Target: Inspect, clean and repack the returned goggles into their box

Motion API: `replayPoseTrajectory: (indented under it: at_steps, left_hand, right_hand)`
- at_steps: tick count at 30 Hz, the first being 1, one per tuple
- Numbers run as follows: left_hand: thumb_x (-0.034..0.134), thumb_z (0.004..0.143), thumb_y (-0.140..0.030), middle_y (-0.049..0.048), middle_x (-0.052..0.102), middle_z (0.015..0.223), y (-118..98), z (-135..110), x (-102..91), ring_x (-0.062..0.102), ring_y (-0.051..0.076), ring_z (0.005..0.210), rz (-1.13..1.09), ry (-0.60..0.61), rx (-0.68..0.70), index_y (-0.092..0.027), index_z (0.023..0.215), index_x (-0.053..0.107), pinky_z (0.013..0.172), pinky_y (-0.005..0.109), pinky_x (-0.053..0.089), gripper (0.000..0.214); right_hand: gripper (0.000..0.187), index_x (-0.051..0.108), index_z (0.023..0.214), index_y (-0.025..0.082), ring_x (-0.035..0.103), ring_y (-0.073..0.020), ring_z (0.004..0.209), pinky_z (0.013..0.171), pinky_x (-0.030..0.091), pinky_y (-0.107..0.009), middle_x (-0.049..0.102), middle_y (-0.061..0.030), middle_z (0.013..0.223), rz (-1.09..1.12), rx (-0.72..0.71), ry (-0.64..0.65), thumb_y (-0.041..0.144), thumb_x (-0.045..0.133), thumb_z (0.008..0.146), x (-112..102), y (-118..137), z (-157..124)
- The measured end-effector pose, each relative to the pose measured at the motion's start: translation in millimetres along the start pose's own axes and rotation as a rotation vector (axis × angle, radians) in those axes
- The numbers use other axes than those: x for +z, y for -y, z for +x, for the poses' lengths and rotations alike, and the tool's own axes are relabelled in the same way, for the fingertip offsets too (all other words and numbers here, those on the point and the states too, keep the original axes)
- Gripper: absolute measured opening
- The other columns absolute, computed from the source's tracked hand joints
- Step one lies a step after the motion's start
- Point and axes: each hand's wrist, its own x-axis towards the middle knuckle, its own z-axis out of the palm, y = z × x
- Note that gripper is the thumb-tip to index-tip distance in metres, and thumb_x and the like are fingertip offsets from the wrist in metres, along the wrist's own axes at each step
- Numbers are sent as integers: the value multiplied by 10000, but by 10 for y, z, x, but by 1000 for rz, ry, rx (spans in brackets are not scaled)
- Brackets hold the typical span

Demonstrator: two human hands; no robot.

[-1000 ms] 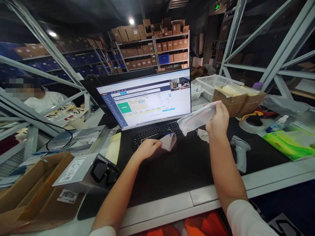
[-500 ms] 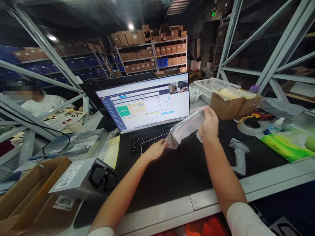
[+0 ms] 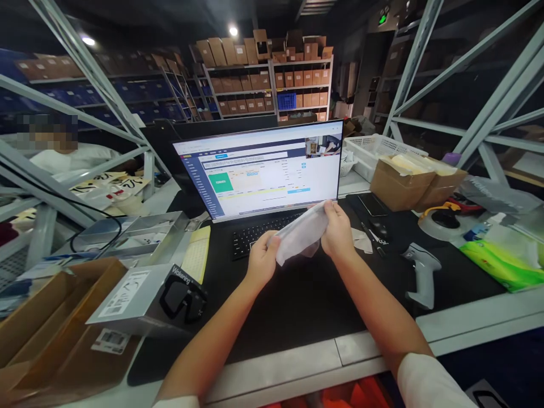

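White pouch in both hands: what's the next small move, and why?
Probably lower the white pouch onto the bare black mat just below. The left hand pinches its lower end and the right hand its upper end, so it hangs crumpled in the air by the laptop keyboard, and the mat beneath offers flat room to smooth it.

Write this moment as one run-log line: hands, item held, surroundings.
left hand: grips white pouch lower end | right hand: grips upper end | place: above black mat, before laptop | nearby: barcode scanner, sunglasses box
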Motion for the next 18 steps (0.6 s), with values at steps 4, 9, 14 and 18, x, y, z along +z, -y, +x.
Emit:
replayPoseTrajectory:
  at_steps: [4, 9, 14, 18]
  left_hand:
    - [451, 952, -627, 45, 655, 839, 109, 87, -176, 576, 186, 787, -46, -28, -30, -158, 954, 690, 701, 269, 450, 526]
    - [486, 948, -592, 23, 589, 769, 169, 162, -390, 516, 154, 717, -88, 18, -35, -155, 839, 640, 626, 240, 396, 476]
    - [489, 951, -567, 5, 523, 714, 125, 181, -514, 459, 139, 672, -86, 52, -18, -159, 781, 591, 591, 234, 359, 454]
    - [478, 954, -567, 9, 521, 715, 84, 174, -563, 465, 144, 675, -18, 114, 9, -157, 790, 597, 594, 241, 363, 457]
  right_hand:
    - [363, 609, 761, 231, 687, -276, 950, 729, 560, -361, 734, -79, 869, 120, 124, 110, 592, 631, 767, -48, 99, 45]
    - [120, 718, 768, 234, 674, -232, 968, 794, 528, -329, 762, -36, 1045, 50, 139, 436, 264, 679, 659, -212, 242, 64]
    - [232, 755, 917, 240, 677, -239, 1004, 861, 518, -354, 762, -49, 1072, -123, 121, 548, 302, 731, 695, -307, 298, 75]
    - [282, 765, 954, 224, 687, -240, 968, 786, 539, -332, 748, -64, 1121, -307, 131, 607, 317, 788, 689, -330, 338, 64]
